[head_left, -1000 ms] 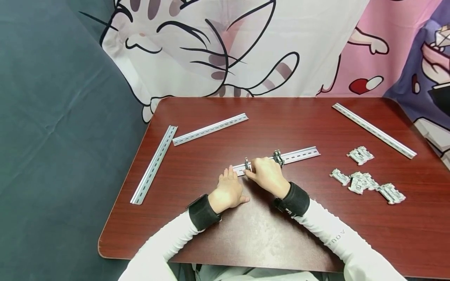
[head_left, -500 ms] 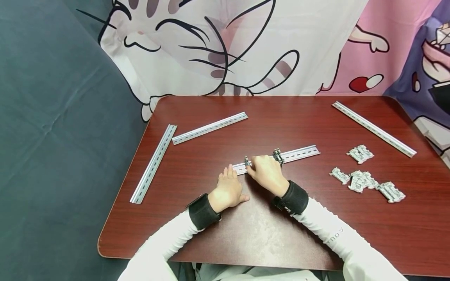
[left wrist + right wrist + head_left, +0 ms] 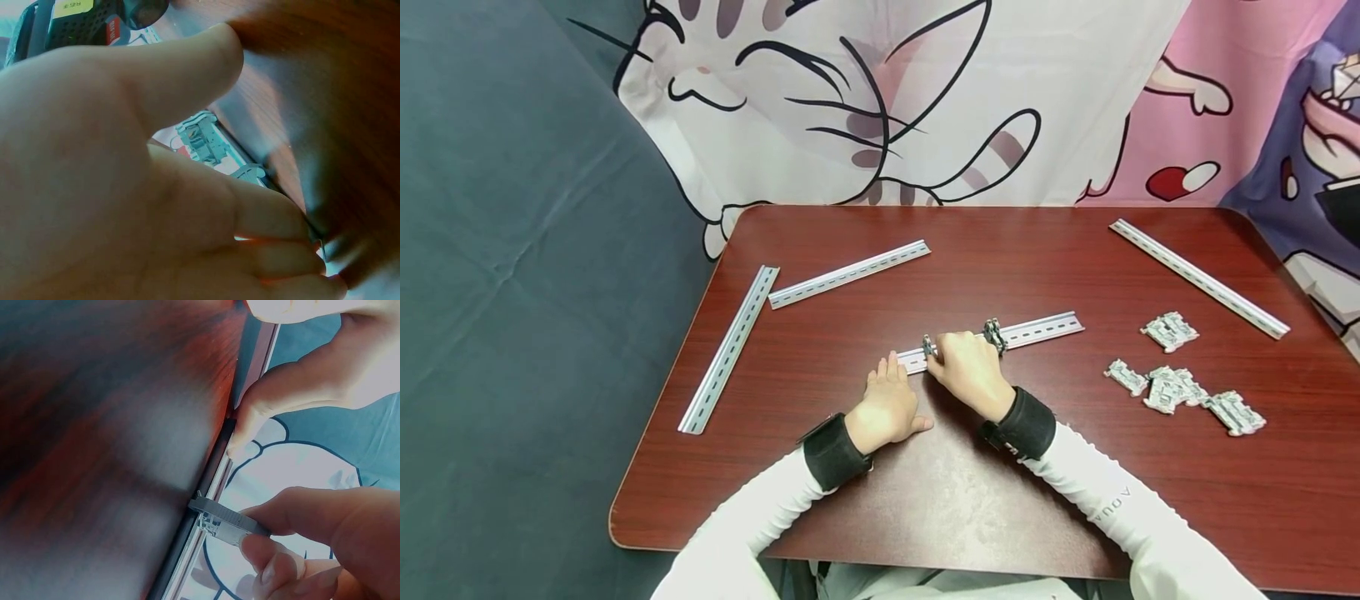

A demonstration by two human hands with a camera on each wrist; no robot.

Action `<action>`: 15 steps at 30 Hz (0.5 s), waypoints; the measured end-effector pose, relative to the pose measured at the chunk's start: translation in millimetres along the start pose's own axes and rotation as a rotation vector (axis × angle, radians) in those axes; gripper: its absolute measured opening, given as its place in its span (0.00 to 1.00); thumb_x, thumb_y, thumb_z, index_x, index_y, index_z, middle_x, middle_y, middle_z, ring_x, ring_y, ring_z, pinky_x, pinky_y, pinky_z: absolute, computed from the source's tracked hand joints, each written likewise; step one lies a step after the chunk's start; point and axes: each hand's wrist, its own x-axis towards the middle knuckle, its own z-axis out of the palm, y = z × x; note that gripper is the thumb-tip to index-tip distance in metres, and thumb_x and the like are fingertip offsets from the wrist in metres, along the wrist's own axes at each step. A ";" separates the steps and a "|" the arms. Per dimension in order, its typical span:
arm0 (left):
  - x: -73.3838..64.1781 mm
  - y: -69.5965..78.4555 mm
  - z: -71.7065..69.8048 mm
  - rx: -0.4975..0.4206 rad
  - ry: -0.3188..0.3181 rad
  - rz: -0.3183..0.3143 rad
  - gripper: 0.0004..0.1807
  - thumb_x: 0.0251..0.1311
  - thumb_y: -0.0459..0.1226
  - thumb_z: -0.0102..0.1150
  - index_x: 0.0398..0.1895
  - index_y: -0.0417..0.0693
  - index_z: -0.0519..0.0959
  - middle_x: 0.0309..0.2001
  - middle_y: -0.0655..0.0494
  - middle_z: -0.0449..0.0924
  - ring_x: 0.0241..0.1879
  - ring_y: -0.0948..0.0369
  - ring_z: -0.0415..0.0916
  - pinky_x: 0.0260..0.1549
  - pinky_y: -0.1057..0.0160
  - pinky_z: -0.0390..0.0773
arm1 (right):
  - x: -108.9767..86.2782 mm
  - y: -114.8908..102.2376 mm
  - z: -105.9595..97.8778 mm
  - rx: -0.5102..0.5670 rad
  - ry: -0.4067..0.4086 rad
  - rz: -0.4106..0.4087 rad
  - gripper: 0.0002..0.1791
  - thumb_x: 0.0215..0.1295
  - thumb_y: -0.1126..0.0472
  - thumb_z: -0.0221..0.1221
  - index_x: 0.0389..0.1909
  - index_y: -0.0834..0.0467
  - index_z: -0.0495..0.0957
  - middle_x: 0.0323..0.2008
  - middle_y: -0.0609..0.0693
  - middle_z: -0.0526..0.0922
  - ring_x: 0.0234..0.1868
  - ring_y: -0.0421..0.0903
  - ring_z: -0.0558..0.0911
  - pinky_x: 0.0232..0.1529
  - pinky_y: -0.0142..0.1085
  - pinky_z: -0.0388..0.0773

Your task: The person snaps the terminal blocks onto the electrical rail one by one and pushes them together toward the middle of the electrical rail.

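Right hand (image 3: 967, 372) shifted its thumb; block (image 3: 225, 517) part-hidden.

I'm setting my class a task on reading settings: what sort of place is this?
Probably an improvised tabletop assembly workspace: slotted metal rails and small pale modules lie on a wood-look table, with cartoon-printed fabric behind it.

The right hand (image 3: 972, 375) partly hides the slotted rail (image 3: 1041, 331).
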 end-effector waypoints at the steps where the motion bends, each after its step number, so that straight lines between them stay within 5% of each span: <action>1: 0.1 0.1 0.3 0.000 0.000 0.000 0.46 0.63 0.64 0.47 0.71 0.36 0.61 0.76 0.39 0.49 0.75 0.47 0.49 0.71 0.52 0.57 | -0.1 0.1 0.4 -0.001 0.003 -0.002 0.20 0.54 0.58 0.64 0.09 0.52 0.66 0.14 0.50 0.78 0.16 0.52 0.77 0.14 0.46 0.70; 15: 1.3 0.0 0.6 0.007 0.002 0.009 0.46 0.63 0.64 0.46 0.70 0.36 0.62 0.75 0.38 0.49 0.75 0.45 0.49 0.71 0.51 0.57 | 0.8 1.4 1.4 -0.033 0.017 -0.021 0.21 0.53 0.61 0.62 0.08 0.51 0.62 0.12 0.51 0.76 0.15 0.55 0.76 0.13 0.47 0.70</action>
